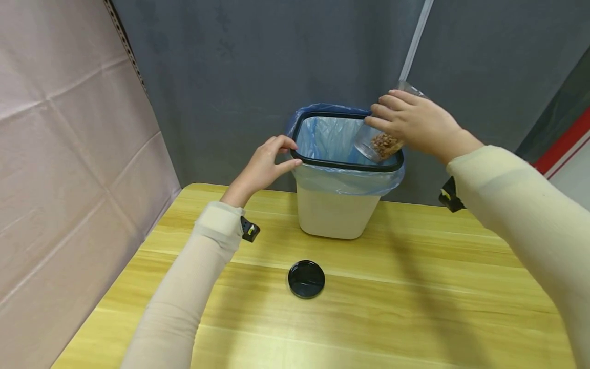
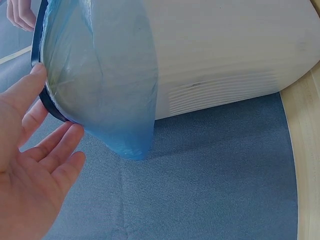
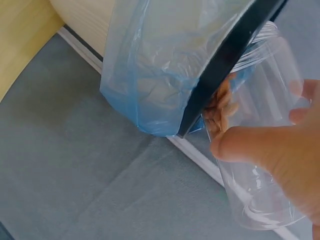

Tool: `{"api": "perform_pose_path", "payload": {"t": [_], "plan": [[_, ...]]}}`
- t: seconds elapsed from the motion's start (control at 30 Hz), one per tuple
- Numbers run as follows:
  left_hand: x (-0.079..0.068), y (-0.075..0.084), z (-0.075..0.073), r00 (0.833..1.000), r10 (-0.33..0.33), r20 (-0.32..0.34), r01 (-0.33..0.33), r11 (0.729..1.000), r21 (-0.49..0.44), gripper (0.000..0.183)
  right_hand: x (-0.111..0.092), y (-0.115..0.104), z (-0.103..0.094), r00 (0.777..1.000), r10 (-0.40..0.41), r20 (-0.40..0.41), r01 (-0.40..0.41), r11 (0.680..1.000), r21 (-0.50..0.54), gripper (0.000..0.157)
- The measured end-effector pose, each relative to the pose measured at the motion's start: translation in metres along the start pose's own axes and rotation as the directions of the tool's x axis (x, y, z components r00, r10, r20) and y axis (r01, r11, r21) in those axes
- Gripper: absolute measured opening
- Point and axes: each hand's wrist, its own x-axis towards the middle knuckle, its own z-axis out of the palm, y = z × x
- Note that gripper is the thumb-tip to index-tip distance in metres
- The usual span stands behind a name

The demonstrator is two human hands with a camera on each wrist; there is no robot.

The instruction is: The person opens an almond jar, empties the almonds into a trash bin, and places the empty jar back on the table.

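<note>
A white trash bin [image 1: 338, 215] stands on the table, lined with a blue translucent bag [image 1: 324, 136] under a black rim ring [image 1: 341, 165]. My left hand [image 1: 262, 166] pinches the ring's left side between thumb and fingers. Around a clear plastic jar [image 3: 265, 185] my right hand [image 1: 417, 120] is curled, at the bin's right side. The jar tilts mouth-down into the bin opening. Small brown nut-like pieces [image 3: 220, 107] lie along its lower wall near the mouth. In the right wrist view the ring partly hides the jar's mouth.
A round black lid [image 1: 306, 279] lies on the wooden table [image 1: 369, 307] in front of the bin. Close behind the bin rises a dark grey panel [image 1: 258, 61] with a pale strip. Pinkish cloth [image 1: 78, 143] hangs at the left.
</note>
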Motion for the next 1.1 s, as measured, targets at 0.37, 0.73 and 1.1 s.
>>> {"api": "perform_pose_path", "payload": {"t": [0.37,0.73,1.1], "plan": [[0.000,0.000,0.001,1.000,0.005,-0.003,-0.005,1.000,-0.008,0.035,0.005,-0.006,-0.004,0.998,-0.036,0.056,0.038,0.998,-0.050,0.083],[0.000,0.000,0.001,1.000,0.006,-0.001,-0.006,1.000,-0.012,0.035,0.000,-0.003,-0.011,0.997,-0.003,0.074,0.007,0.999,-0.049,0.087],[-0.001,0.003,-0.002,1.000,0.001,0.003,-0.001,1.000,-0.021,0.037,-0.002,0.000,-0.012,0.998,-0.014,0.064,0.016,0.999,-0.040,0.087]]}}
